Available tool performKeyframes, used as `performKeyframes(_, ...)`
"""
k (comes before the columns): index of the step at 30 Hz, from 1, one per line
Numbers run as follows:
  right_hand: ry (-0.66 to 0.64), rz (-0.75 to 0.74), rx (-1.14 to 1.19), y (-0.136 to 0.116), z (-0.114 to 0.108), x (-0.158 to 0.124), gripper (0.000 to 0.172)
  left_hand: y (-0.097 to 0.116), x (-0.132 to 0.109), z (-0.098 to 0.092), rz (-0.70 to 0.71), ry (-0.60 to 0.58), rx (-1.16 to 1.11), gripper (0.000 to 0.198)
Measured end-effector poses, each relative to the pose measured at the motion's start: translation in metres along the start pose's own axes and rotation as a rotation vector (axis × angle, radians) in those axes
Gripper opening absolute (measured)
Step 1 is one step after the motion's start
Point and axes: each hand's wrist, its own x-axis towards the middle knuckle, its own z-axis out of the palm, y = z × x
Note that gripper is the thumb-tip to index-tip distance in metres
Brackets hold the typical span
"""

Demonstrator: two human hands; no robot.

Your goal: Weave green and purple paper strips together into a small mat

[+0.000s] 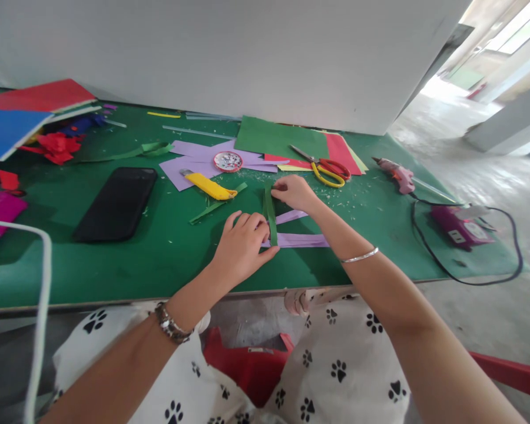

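A green paper strip [270,212] stands roughly upright in the view, crossing purple paper strips [302,239] that lie flat on the table. My left hand [242,244] has its fingers curled and its thumb against the lower end of the green strip, where it meets the purple ones. At the strip's upper end, my right hand [295,193] pinches with thumb and forefinger; its other fingers are folded. Beyond my left hand lie a yellow utility knife [209,186] and a loose green strip [216,204]. Yellow-and-red-handled scissors [329,169] rest beyond my right hand.
A black phone [117,204] lies on the left of the green table [172,265]. A small round dish [228,161] sits on purple paper. Green sheets [282,137] lie against the wall. A glue gun [396,175] and a corded power socket [461,227] are at right.
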Motion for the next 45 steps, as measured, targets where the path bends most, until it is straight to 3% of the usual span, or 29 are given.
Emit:
performKeyframes(7,0.015,0.048,0.049,-0.002,-0.001,-0.001,0.009,-0.006,-0.001,-0.003,0.023,-0.041,-0.044,0.009)
performKeyframes(10,0.158,0.061,0.168,-0.002,-0.008,-0.015,0.024,-0.013,-0.002,-0.008,0.072,-0.097,-0.087,0.007)
performKeyframes(12,0.253,0.017,0.199,-0.004,-0.017,-0.032,0.024,-0.017,-0.003,-0.012,0.108,-0.14,-0.105,0.009)
performKeyframes(14,0.166,-0.142,0.195,-0.006,-0.025,-0.052,0.014,-0.022,-0.003,-0.015,0.127,-0.16,-0.109,0.011)
performKeyframes(16,-0.039,-0.266,0.138,-0.009,-0.03,-0.07,0.004,-0.025,-0.002,-0.017,0.143,-0.144,-0.094,0.01)
performKeyframes(19,-0.187,-0.31,0.096,-0.013,-0.03,-0.086,0.006,-0.027,0.001,-0.02,0.196,-0.114,-0.068,0.008)
performKeyframes(23,-0.286,-0.349,0.043,-0.014,-0.022,-0.091,0.012,-0.026,0.004,-0.019,0.258,-0.173,-0.055,0.007)
performKeyframes(30,-0.27,-0.408,0.061,-0.015,-0.018,-0.095,0.017,-0.026,0.002,-0.02,0.212,-0.226,-0.17,0.007)
performKeyframes(41,-0.334,-0.358,0.021,-0.024,-0.018,-0.099,0.013,-0.02,0.0,-0.023,0.124,-0.324,-0.175,0.009)
performKeyframes(45,-0.296,-0.388,-0.03,-0.023,-0.015,-0.099,0.014,-0.018,-0.002,-0.023,0.102,-0.297,-0.229,0.008)
